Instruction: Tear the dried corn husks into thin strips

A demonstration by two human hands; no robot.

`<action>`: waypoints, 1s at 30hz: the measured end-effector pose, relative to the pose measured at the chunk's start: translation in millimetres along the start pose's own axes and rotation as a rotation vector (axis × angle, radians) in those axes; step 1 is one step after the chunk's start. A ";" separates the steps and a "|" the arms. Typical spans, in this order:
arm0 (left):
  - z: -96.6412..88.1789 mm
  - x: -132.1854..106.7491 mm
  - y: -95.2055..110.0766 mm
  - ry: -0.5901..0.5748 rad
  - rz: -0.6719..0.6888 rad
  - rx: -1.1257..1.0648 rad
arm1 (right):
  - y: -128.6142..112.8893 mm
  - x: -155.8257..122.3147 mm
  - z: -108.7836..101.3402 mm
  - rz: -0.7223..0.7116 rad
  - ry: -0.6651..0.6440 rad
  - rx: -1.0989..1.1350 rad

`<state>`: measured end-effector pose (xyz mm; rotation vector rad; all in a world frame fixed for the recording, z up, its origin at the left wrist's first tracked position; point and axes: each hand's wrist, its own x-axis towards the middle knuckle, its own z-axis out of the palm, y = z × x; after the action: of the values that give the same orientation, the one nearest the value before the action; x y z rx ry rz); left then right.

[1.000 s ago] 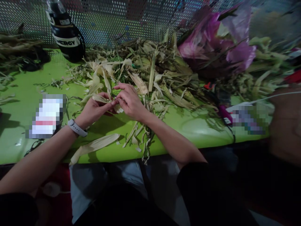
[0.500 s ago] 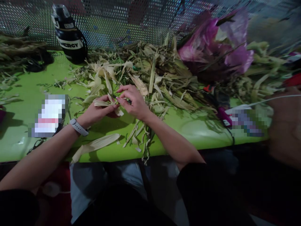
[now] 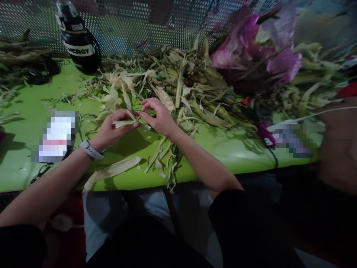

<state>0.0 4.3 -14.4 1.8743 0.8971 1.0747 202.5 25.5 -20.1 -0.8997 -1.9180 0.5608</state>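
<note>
My left hand (image 3: 113, 126), with a white band on its wrist, pinches a folded piece of dry corn husk (image 3: 125, 122) between thumb and fingers. Close against it, my right hand (image 3: 157, 117) has thumb and index finger pinched together at the husk's right end; whatever thin bit lies between those fingertips is too small to make out. Both hands are just above the green tabletop (image 3: 220, 149). Behind them spreads a heap of dry corn husks (image 3: 200, 93). One long flat husk strip (image 3: 114, 171) lies near the front edge, with thin shreds (image 3: 164, 156) to its right.
A black bottle (image 3: 79, 44) stands at the back left by a perforated metal panel (image 3: 125, 26). A blurred-out phone (image 3: 55, 136) lies left. At the right are a pink plastic bag (image 3: 251, 52), a white cable (image 3: 320, 111) and another person's arm (image 3: 337, 149).
The husk in my left hand has turned slightly and looks more bunched. My right fingertips have drawn nearer to my left fingers. The whole view has shifted a little.
</note>
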 end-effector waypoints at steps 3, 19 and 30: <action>2.4 -2.7 0.3 -0.049 -0.082 -0.029 | -1.3 0.4 -0.6 0.009 -0.073 0.060; 3.2 -3.5 6.2 -0.115 -0.205 -0.268 | -19.4 -2.5 5.7 0.174 -0.154 0.439; 6.8 -4.3 2.3 -0.060 -0.227 -0.365 | -17.2 -3.6 22.1 0.259 0.062 0.458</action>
<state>4.9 -2.3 -16.2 1.4600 0.7959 0.9633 178.0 11.4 -20.8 -0.8527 -1.5320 1.0630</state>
